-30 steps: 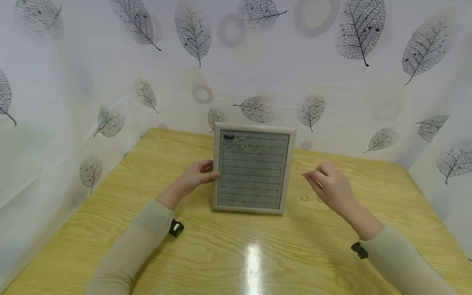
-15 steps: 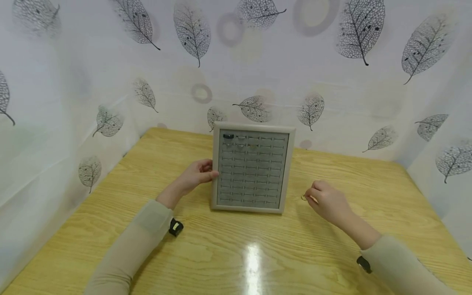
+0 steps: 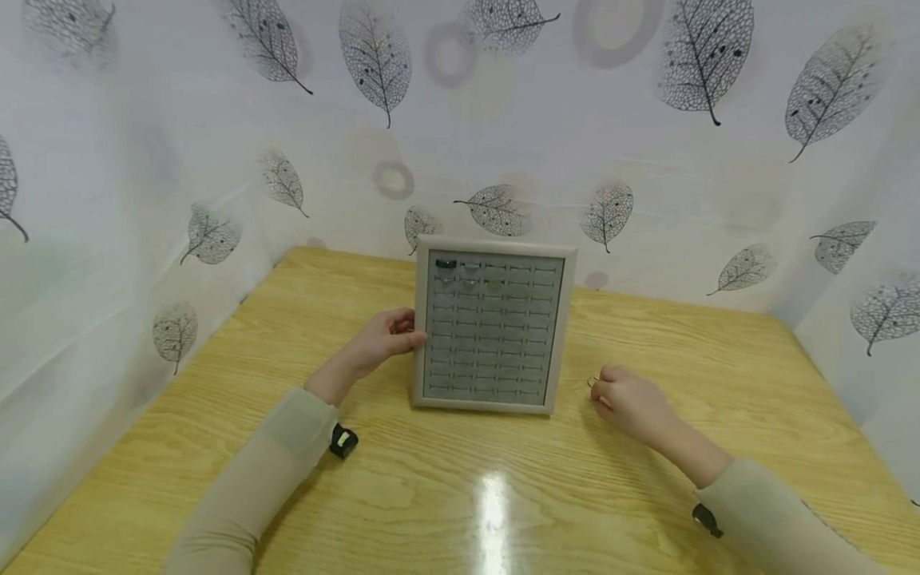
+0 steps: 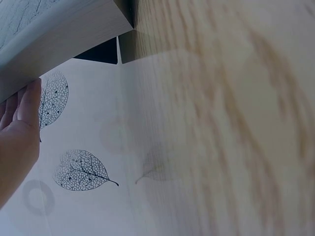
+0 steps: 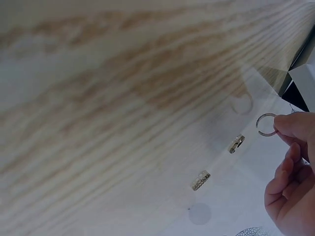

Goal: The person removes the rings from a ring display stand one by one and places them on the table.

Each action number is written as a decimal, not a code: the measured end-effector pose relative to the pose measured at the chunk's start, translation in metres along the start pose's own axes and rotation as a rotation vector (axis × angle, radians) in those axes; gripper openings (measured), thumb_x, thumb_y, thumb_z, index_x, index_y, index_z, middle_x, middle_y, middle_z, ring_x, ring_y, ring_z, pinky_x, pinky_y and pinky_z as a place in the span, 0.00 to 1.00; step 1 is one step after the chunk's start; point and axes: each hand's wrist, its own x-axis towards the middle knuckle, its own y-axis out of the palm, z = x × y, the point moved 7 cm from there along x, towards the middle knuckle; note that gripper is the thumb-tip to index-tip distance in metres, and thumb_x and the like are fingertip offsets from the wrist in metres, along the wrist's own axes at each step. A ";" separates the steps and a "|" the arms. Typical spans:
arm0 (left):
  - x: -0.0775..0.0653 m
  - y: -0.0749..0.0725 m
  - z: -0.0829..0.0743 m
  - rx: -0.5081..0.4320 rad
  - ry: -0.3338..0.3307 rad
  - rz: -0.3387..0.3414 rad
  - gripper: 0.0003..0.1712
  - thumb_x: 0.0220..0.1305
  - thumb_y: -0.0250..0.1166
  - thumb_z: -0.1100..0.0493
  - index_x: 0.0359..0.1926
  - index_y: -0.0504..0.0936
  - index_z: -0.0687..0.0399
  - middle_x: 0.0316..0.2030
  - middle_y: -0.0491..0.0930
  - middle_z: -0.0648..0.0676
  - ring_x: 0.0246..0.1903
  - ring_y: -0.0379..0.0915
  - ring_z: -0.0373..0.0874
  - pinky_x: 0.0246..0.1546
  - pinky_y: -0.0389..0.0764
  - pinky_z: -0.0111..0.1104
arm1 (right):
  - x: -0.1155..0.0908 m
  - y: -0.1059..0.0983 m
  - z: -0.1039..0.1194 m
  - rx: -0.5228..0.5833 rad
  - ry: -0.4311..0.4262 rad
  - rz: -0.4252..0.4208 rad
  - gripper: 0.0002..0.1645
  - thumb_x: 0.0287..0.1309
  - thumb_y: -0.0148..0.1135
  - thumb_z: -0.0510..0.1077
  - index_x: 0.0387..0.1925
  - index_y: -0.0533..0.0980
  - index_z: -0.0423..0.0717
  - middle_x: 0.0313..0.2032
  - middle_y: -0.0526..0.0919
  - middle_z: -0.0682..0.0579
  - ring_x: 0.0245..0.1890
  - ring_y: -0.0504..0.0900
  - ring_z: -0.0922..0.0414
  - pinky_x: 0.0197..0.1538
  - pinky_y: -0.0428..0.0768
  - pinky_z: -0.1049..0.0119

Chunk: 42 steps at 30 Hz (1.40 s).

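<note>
A pale-framed ring display board with grey slotted padding stands upright on the table. My left hand grips its left edge, thumb at the front and fingers curled behind. In the left wrist view, the fingers lie against the frame's side. To the right of the board, low over the table, my right hand pinches a thin metal ring between thumb and finger. Two wider openwork rings, one nearer and one farther off, lie on the table by the right hand.
A black ring and several pale rings fill slots in the board's top two rows. The glossy wooden table extends around the board. A white leaf-print cloth hangs behind it and along both sides.
My right hand has come down and nearer to me, keeping a ring in its fingertips, and now covers the table rings in the head view. The left hand and board stay put.
</note>
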 end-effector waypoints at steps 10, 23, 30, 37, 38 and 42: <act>0.001 -0.001 -0.002 0.003 0.009 0.002 0.28 0.60 0.58 0.60 0.58 0.61 0.69 0.49 0.70 0.65 0.47 0.68 0.50 0.48 0.72 0.38 | -0.003 0.009 -0.004 0.039 0.039 0.100 0.06 0.39 0.68 0.35 0.20 0.79 0.48 0.21 0.67 0.59 0.19 0.69 0.65 0.17 0.67 0.76; 0.001 0.000 -0.001 -0.013 -0.007 0.008 0.29 0.60 0.58 0.59 0.58 0.61 0.68 0.49 0.70 0.64 0.47 0.68 0.49 0.48 0.71 0.38 | -0.008 0.014 -0.006 0.041 0.030 0.110 0.09 0.42 0.65 0.34 0.19 0.76 0.50 0.19 0.64 0.60 0.16 0.60 0.68 0.16 0.62 0.76; 0.002 0.000 0.000 -0.023 -0.002 0.011 0.29 0.60 0.59 0.59 0.58 0.61 0.69 0.49 0.70 0.64 0.47 0.68 0.49 0.48 0.71 0.38 | -0.008 0.010 -0.007 0.079 0.054 0.115 0.07 0.42 0.66 0.34 0.21 0.77 0.49 0.21 0.68 0.59 0.19 0.69 0.65 0.18 0.68 0.75; 0.001 0.001 0.000 -0.018 0.005 0.016 0.30 0.59 0.59 0.58 0.58 0.61 0.69 0.49 0.70 0.64 0.47 0.69 0.50 0.48 0.72 0.37 | -0.005 -0.005 -0.010 0.116 0.148 0.087 0.07 0.41 0.68 0.38 0.26 0.77 0.45 0.24 0.72 0.57 0.25 0.75 0.59 0.21 0.72 0.71; 0.001 0.001 0.000 -0.017 0.007 0.017 0.30 0.59 0.59 0.58 0.58 0.61 0.69 0.49 0.70 0.64 0.47 0.69 0.50 0.48 0.72 0.37 | -0.004 -0.008 -0.010 0.126 0.151 0.078 0.08 0.41 0.68 0.38 0.27 0.77 0.44 0.24 0.72 0.57 0.25 0.74 0.59 0.21 0.71 0.71; 0.001 0.000 0.001 -0.015 0.008 0.013 0.30 0.59 0.59 0.58 0.58 0.61 0.69 0.49 0.70 0.65 0.47 0.69 0.50 0.48 0.72 0.37 | 0.002 -0.019 -0.011 0.154 0.155 0.034 0.09 0.43 0.67 0.37 0.31 0.78 0.43 0.24 0.72 0.58 0.24 0.72 0.60 0.20 0.69 0.71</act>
